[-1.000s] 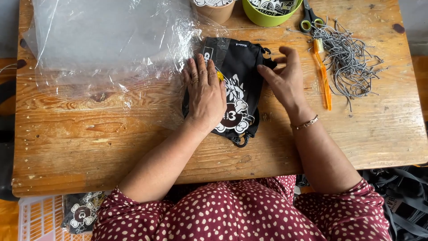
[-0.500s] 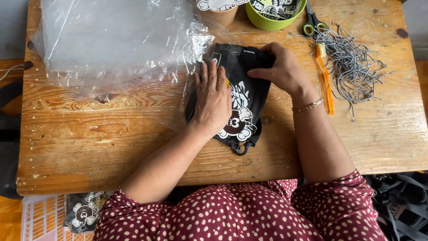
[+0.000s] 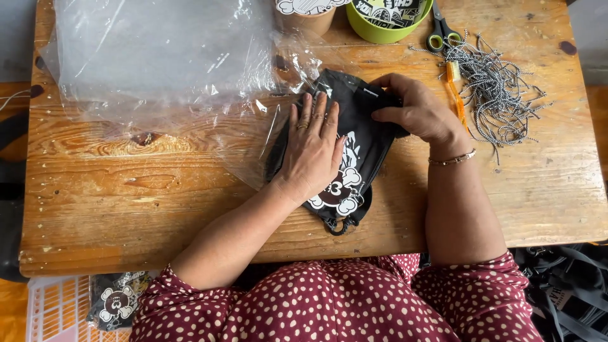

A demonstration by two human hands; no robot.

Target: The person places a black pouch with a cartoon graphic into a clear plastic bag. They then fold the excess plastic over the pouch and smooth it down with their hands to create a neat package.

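Black soft cloth pouch with a white cartoon print lies on the worn wooden table, just in front of me; I judge it light, limp and easily creased, best taken by its upper hem or by the cord loop at its lower end rather than by the middle; my left hand rests flat on it, fingers spread and open, pressing it down; my right hand has its grip closed on the pouch's upper edge, fingers curled over the fold. Beyond the left hand, crinkled clear plastic sheeting covers the far left of the table and touches the pouch's top corner; it looks slippery. To the right lies a tangle of black-and-white speckled cords, with an orange-handled tool beside it and green-handled scissors farther off; a lime green round tub stands at the far edge. Compared with half a second ago, my right hand has slid farther over the top hem, and the left stays flat.
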